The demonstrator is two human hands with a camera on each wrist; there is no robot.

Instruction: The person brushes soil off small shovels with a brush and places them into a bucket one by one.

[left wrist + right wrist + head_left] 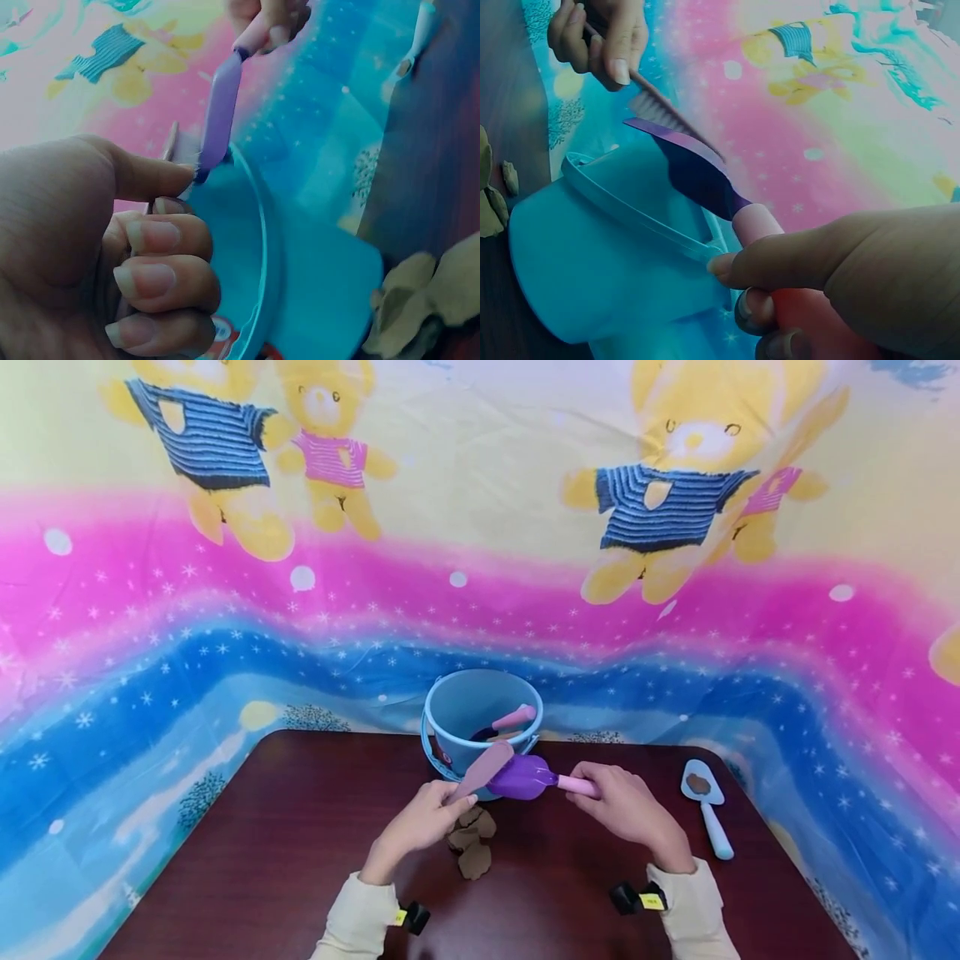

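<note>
My left hand (417, 820) grips a dusty-pink brush (486, 767) by its handle. The brush's pale bristles (658, 111) face the blade of a purple toy shovel (522, 778), right at its edge in the right wrist view. The shovel's pink handle (579, 787) is held in my right hand (628, 803), thumb along the top. Both tools are over the near rim of a light blue bucket (459, 706). Inside the bucket, a pink-handled tool (515, 718) leans against the wall; its lower part is mostly hidden.
Several brown, flat clumps (474, 860) lie on the dark wooden table (322, 802) in front of the bucket. At the right, a light blue trowel (717, 837) rests with a brown lump (697, 783) on its blade. A bear-printed cloth (465, 527) hangs around the table.
</note>
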